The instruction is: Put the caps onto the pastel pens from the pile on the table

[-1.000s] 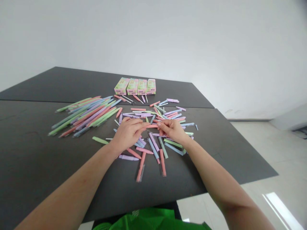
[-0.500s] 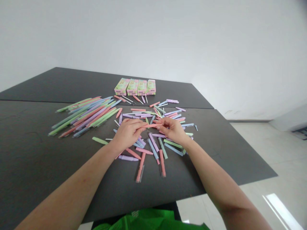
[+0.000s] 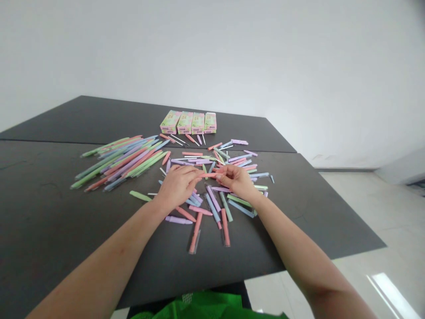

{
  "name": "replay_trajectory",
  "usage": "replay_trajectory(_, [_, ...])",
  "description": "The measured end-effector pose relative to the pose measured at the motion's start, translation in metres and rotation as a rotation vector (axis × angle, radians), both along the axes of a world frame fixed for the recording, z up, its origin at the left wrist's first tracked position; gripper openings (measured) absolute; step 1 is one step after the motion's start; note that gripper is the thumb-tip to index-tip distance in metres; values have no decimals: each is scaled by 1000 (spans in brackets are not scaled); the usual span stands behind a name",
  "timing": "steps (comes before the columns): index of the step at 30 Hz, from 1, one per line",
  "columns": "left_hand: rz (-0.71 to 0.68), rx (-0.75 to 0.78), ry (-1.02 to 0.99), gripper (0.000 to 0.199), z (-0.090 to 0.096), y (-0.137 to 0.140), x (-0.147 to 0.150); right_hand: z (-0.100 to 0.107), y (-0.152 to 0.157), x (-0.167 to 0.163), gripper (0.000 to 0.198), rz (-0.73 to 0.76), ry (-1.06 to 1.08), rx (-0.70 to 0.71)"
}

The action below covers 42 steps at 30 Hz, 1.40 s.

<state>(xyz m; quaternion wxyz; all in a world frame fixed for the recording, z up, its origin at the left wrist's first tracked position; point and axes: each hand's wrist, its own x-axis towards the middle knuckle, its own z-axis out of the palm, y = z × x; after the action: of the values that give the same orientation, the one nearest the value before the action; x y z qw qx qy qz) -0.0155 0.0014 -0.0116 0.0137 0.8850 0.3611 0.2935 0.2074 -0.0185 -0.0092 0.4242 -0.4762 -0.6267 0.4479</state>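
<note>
Between my two hands lies a coral-pink pen [image 3: 209,175], held level just above the scattered parts. My left hand [image 3: 177,185] pinches its left end, and the fingers of my right hand [image 3: 236,180] close on the right end. Both ends of the pen are covered by fingers. Below and around the hands are loose pen parts: a purple barrel [image 3: 213,198], a green barrel [image 3: 226,206], a blue barrel [image 3: 213,208] and coral barrels with clear caps, one of them a coral barrel [image 3: 225,228] near the front.
To the left lies a pile of assembled-looking long pens [image 3: 122,161] in green, blue, coral and purple. Several pink-and-green boxes [image 3: 185,122] stand in a row at the back. White refills [image 3: 177,140] lie before them on the dark table [image 3: 66,239]. Behind is a white wall.
The hands keep their grip on the coral pen, with only a slight shift of the right fingers. The whole view has moved a little.
</note>
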Motion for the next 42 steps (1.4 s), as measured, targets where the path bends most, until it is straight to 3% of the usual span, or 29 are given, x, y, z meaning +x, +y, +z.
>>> replay_trajectory(5, [109, -29, -47, 29, 1, 5, -5, -2, 2, 3, 35, -107, -10, 19])
replay_trajectory(9, [372, 16, -99, 40, 0, 18, -22, 0, 3, 7, 32, -173, -118, 66])
replay_trajectory(13, [614, -4, -14, 48, 1, 30, -44, 2, 3, 8, 29, -170, -164, 72])
replay_trajectory(21, [771, 22, 44, 57, 0, 38, -75, 7, 0, 7, 26, -184, -136, 55])
replay_trajectory(28, [728, 51, 1, 53, 1, 36, -69, 6, 0, 6, 24, -186, -108, 82])
replay_trajectory(33, [575, 54, -28, 49, -1, 34, -54, 8, 4, 6, 24, -178, -198, 145])
replay_trajectory(38, [402, 14, -42, 49, -8, 31, -39, 21, 26, -2, 21, -154, -485, 303])
replay_trajectory(42, [297, -49, 9, 50, -9, 28, -33, 28, 55, -18, 30, -42, -791, 395])
